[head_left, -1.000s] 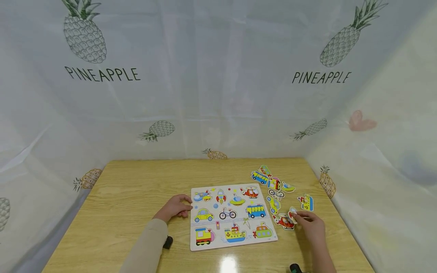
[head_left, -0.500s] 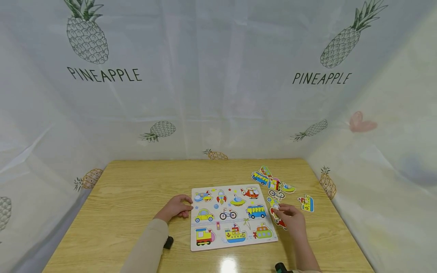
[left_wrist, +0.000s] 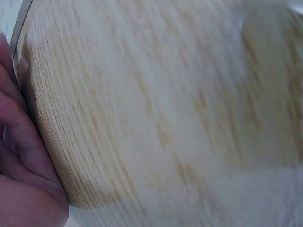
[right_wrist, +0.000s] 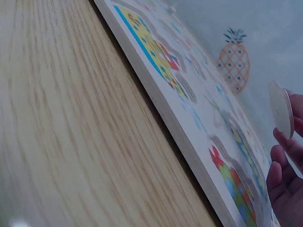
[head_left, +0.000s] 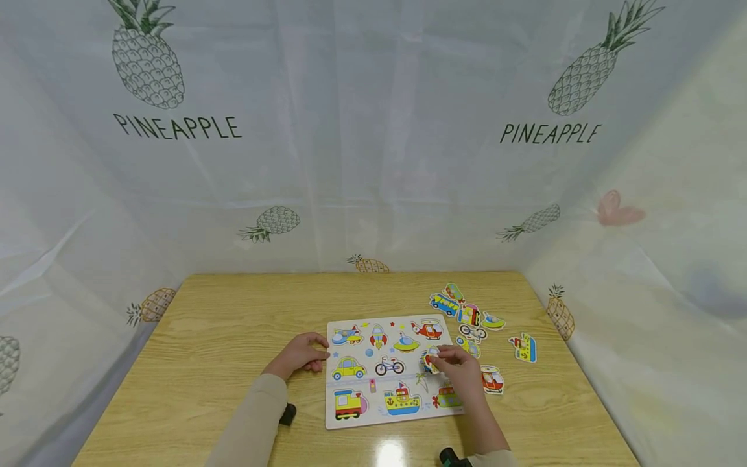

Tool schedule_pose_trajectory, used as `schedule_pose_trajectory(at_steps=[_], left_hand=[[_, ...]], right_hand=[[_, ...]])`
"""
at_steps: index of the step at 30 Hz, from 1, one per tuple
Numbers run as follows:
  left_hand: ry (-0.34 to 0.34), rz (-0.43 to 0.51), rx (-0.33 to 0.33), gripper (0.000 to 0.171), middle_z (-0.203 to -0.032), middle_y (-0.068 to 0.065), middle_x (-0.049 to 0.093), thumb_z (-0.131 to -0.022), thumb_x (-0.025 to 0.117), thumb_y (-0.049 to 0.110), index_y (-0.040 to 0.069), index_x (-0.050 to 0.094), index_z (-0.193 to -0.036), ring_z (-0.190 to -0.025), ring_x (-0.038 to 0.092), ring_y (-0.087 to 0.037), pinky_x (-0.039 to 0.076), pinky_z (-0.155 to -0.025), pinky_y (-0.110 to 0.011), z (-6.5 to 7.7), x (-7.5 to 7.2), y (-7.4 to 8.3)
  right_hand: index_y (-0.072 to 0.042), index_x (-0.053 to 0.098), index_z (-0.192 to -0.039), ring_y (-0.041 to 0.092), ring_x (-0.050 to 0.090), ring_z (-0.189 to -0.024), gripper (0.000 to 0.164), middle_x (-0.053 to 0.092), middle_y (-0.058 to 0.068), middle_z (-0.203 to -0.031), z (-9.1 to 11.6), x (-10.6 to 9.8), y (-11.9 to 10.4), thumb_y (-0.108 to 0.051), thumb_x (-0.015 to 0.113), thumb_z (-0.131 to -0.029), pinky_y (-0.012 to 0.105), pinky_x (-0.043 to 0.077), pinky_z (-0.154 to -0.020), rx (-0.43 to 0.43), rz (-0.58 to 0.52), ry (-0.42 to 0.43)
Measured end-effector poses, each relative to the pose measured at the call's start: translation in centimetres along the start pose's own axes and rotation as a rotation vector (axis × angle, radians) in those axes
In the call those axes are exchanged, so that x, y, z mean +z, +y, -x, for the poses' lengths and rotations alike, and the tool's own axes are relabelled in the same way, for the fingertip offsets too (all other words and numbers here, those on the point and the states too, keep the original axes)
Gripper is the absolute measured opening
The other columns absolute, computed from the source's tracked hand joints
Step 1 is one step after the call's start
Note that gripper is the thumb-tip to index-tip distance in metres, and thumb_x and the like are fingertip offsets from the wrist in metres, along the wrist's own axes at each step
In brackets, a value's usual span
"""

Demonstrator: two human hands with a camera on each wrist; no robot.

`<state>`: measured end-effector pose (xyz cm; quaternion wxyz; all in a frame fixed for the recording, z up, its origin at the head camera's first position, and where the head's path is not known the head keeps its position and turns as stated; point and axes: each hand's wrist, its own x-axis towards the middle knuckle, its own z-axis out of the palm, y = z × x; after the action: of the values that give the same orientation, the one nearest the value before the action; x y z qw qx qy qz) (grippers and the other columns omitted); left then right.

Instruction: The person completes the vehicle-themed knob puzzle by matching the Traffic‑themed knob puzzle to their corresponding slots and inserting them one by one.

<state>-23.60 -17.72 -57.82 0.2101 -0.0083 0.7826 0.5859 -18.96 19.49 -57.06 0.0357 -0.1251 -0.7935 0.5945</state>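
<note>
A flat puzzle board with printed vehicles lies on the wooden table. My left hand rests at the board's left edge, relaxed fingers touching it; in the left wrist view the hand shows only at the left side. My right hand pinches a small puzzle piece above the board's right part, over the bus picture. In the right wrist view, the piece is held on edge between the fingertips, its plain pale back showing and clear of the board. Its printed picture is mostly hidden, with some red and white visible.
Right of the board lie loose pieces: a helicopter, a ship, a car, a bicycle, a flying saucer, a train, a bus and a submarine. A pineapple-print curtain encloses the table.
My right hand has carried the pinched piece leftward from the loose pieces to over the board, uncovering the helicopter piece. The left hand stays at the board's edge.
</note>
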Motion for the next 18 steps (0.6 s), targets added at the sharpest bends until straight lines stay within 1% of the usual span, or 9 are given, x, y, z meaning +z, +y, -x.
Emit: schedule_pose_trajectory(at_steps=[4,6,9,13,18], left_hand=[[0.002,-0.004,-0.004,0.022,-0.057,-0.005,0.062,-0.089,0.071,0.009,0.002,0.062,-0.108,-0.048,0.057,-0.010,0.044,-0.047,-0.023,0.0,-0.1,0.0],[0.004,-0.007,-0.003,0.022,-0.057,-0.006,0.062,-0.089,0.071,0.009,0.003,0.062,-0.108,-0.048,0.058,-0.010,0.044,-0.047,-0.023,-0.1,-0.1,-0.1],[0.012,-0.010,-0.006,0.021,-0.057,-0.006,0.063,-0.089,0.071,0.009,0.003,0.063,-0.108,-0.048,0.058,-0.011,0.045,-0.047,-0.023,0.0,0.0,-0.1],[0.025,-0.021,-0.018,0.021,-0.057,-0.006,0.063,-0.089,0.071,0.009,0.003,0.063,-0.108,-0.047,0.058,-0.011,0.043,-0.046,-0.022,0.2,0.1,0.3],[0.031,-0.038,-0.021,0.021,-0.058,-0.006,0.063,-0.089,0.071,0.009,0.003,0.063,-0.108,-0.047,0.057,-0.010,0.041,-0.046,-0.022,0.6,0.0,0.9]], right_hand=[[-0.006,0.071,-0.085,0.018,0.058,-0.094,0.022,0.066,0.004,-0.113,-0.1,1.7,-0.1,-0.023,0.084,-0.078,0.023,0.049,-0.069,-0.015,-0.005,-0.007],[-0.008,0.072,-0.085,0.019,0.058,-0.097,0.020,0.066,0.004,-0.113,-0.1,2.5,-0.3,-0.023,0.083,-0.079,0.023,0.050,-0.071,-0.026,0.003,-0.010],[-0.008,0.071,-0.083,0.021,0.059,-0.098,0.018,0.067,0.004,-0.111,-0.3,3.8,-0.6,-0.021,0.084,-0.078,0.022,0.050,-0.070,-0.036,-0.024,-0.019],[-0.005,0.070,-0.081,0.020,0.059,-0.095,0.019,0.067,0.005,-0.112,-0.6,5.6,-1.0,-0.018,0.084,-0.078,0.022,0.049,-0.070,-0.056,-0.078,-0.036],[-0.005,0.070,-0.082,0.018,0.060,-0.093,0.019,0.068,0.006,-0.112,-1.1,7.6,-1.5,-0.019,0.083,-0.079,0.021,0.048,-0.072,-0.087,-0.073,-0.045]])
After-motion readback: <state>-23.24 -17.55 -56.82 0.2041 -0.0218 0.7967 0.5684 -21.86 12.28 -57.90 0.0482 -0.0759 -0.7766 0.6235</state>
